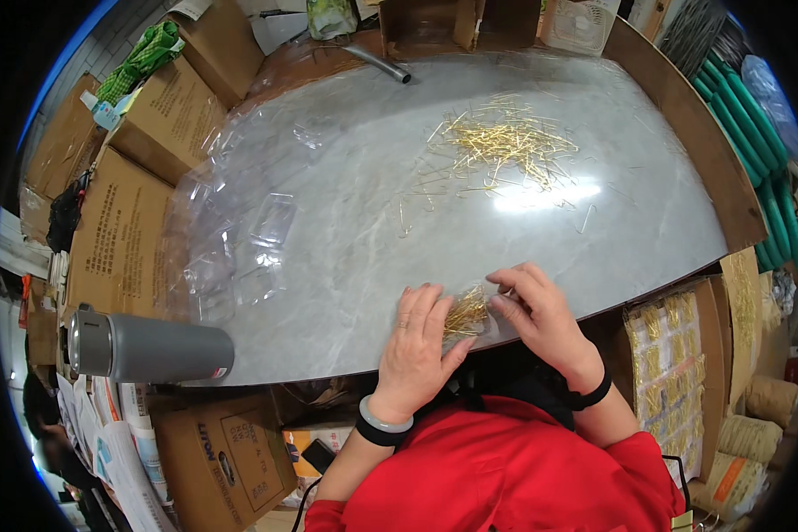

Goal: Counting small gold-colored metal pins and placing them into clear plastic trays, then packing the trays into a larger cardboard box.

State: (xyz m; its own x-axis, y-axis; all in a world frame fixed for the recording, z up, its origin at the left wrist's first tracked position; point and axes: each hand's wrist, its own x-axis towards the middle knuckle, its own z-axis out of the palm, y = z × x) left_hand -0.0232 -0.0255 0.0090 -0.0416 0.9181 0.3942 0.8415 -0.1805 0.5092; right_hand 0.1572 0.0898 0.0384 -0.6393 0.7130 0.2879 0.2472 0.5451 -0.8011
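A small clear plastic bag (467, 314) filled with gold wire hooks lies at the table's near edge, between my hands. My left hand (419, 341) grips its left side, the fingers laid along it and the thumb at the lower edge. At the bag's right end, my right hand (539, 317) has its thumb and forefinger curled in at the clear plastic edge. The exact contact there is hard to see. Farther off on the table is a loose pile of gold wire hooks (505, 146), with several strays around it.
Empty clear plastic bags (239, 235) spread over the left of the grey table (346, 301). A grey bottle (164, 348) lies at the near left corner. Cardboard boxes (120, 235) line the left side. Filled bags (669, 363) sit in a box at the right.
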